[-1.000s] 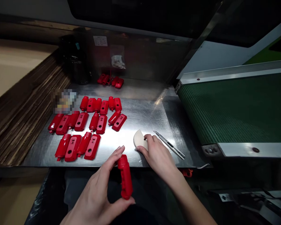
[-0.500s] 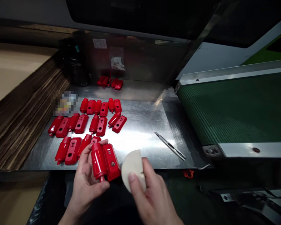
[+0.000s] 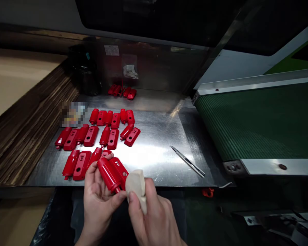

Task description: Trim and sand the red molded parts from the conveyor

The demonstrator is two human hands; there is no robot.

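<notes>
While your left fingers [image 3: 117, 201] gripped the red part [image 3: 109, 173] over the near edge of the desk [image 3: 159, 133], probably to steady it, your right fingers [image 3: 135, 205] pinched a pale pad [image 3: 135, 184] overlapping its lower corner, contact unclear.

Nine red pairs [image 3: 113, 138] form three rows, alongside one knife [image 3: 187, 161], one pad [image 3: 135, 184], two hands [image 3: 97, 198] [image 3: 156, 217].

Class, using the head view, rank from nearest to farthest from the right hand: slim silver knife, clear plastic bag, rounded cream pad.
1. Rounded cream pad: held in the right hand.
2. Slim silver knife: right, on the metal table.
3. Clear plastic bag: against the back wall.
</notes>
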